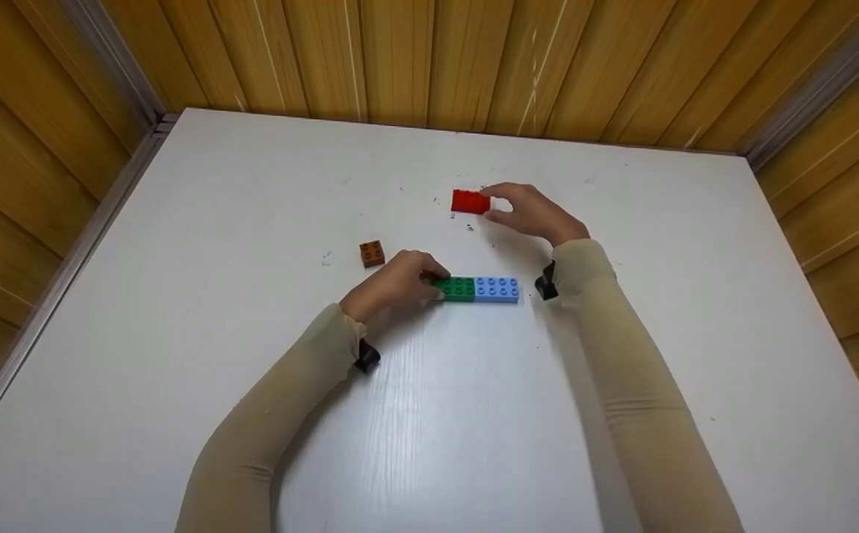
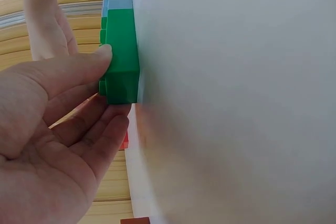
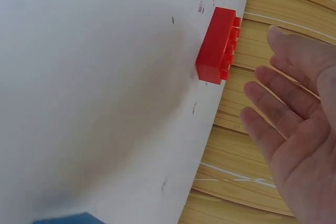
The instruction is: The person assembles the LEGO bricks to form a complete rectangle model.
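Note:
On the white table, a green toy building brick (image 1: pixel 460 289) and a light blue brick (image 1: pixel 496 289) sit end to end in one row, studs up. My left hand (image 1: pixel 403 280) pinches the green brick at its left end; in the left wrist view the thumb (image 2: pixel 79 72) lies along the brick's side. Farther back stands a red brick (image 1: pixel 468 201). Beside its right end is my right hand (image 1: pixel 533 211), thumb and fingers spread apart. The right wrist view shows a gap between those fingers and the red brick (image 3: pixel 214 48).
A small brown brick (image 1: pixel 371 253) with studs up lies left of my left hand. Small dark marks are scattered on the table (image 1: pixel 251 185) around the red brick. Wood-patterned panels (image 1: pixel 399 59) rise behind the table and at both sides.

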### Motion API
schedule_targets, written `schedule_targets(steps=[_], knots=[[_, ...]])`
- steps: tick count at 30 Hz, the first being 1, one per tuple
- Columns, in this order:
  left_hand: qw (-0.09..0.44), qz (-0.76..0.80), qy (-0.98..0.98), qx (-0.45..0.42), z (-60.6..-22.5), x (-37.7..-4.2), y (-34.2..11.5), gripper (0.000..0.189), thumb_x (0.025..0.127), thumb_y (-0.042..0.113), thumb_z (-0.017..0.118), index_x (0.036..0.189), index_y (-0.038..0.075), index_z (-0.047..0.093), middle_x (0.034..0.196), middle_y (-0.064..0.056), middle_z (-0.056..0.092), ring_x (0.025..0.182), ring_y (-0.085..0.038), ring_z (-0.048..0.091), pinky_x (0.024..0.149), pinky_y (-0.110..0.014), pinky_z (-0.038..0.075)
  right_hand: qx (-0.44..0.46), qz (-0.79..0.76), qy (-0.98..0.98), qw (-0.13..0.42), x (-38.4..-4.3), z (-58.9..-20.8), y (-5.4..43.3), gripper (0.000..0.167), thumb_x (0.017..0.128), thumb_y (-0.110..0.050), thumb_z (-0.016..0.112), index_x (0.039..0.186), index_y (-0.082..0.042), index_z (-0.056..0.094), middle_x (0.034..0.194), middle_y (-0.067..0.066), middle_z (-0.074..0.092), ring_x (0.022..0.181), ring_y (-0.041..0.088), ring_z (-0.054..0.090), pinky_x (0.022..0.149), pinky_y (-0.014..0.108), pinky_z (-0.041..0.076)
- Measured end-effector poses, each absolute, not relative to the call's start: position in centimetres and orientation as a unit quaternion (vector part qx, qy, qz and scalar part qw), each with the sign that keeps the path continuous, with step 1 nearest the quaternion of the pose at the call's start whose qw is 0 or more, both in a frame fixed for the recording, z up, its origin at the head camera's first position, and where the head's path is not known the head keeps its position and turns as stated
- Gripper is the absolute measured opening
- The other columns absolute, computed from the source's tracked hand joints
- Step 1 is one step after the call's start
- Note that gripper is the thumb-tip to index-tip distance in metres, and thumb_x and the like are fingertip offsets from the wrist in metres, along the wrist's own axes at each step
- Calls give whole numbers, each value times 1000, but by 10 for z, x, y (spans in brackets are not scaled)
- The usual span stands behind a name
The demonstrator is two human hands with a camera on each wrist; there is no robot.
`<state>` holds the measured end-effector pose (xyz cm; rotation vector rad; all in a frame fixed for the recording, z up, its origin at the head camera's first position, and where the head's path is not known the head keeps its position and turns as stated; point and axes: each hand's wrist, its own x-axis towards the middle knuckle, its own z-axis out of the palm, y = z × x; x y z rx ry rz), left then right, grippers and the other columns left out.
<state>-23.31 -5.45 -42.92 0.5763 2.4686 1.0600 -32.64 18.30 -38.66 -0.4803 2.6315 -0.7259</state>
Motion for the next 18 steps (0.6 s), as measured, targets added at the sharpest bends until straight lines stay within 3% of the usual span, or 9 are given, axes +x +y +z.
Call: schedule_targets(steps=[12,18], knots=[[211,384,879,190,-430,-233,-54,34,88,8,68,122,8,67,119,-6,66,108,-17,59,101,-34,47,-156,-253,932,208,-336,-398,173,55,98,-26,54,149,-19,36,156,6,32,146,28,23,119,49,19],[216,385,879,180,-430,-233,-55,34,89,10,68,122,9,67,120,-5,66,108,-17,58,102,-34,46,-146,-249,934,209,-339,-399,166,54,98,-25,55,149,-17,37,154,7,36,144,28,27,119,48,20]])
